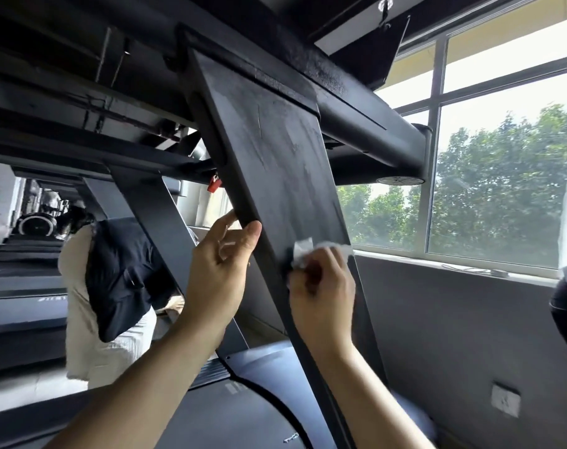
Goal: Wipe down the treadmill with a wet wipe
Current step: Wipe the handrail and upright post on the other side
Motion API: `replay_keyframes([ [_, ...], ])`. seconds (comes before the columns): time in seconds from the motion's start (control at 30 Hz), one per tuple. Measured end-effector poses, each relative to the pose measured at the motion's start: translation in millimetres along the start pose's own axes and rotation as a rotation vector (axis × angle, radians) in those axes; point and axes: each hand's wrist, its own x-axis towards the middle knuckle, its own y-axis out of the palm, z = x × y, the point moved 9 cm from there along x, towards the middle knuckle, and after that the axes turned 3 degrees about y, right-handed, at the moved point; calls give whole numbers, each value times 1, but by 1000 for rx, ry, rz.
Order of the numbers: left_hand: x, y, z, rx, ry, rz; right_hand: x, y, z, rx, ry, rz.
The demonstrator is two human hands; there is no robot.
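The black, flat-faced, slanted metal upright of the treadmill [275,163] is taken as the landmark. Its broad face carries pale dust smears and a thin scratch over the upper and middle part; this area is judged not yet fully cleaned. Below the upright, the dark rounded plastic motor cover [243,409] is seen; faint markings on it cannot be read. Left of the upright, a second person in a white top and dark garment [107,286] is bent forward among further treadmills. Right of the upright, a large framed window [502,157] with trees beyond is noted.

The left hand [220,270] is curled round the left edge of the upright, thumb on the front face, steadying it. The right hand [321,293] is closed on the crumpled white wet wipe [303,254], which is pressed against the lower part of the upright's face, near its right edge.

The task is judged to be in progress: the lower face is being wiped, while the upper face, crossbar and motor cover appear to remain. A small red tag [215,184] hangs left of the upright; its writing is illegible.
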Motion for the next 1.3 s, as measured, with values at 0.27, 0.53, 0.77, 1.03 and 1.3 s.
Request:
replay_keyframes([
  [0.27, 0, -6, 7, -53, 0, -42, 39, 7, 48, 225, -103, 62],
  [0.53, -15, -1, 9, 157, 95, 34, -33, -9, -51, 42, 207, 83],
  [0.77, -29, -1, 35, 224, 27, 133, 39, 15, 78, 113, -133, 69],
  [1.03, -82, 22, 84, 174, 111, 92, -45, -13, -63, 156, 121, 53],
  [1.3, -116, 41, 116, 90, -4, 12, -127, -42, -161, 189, 473, 71],
])
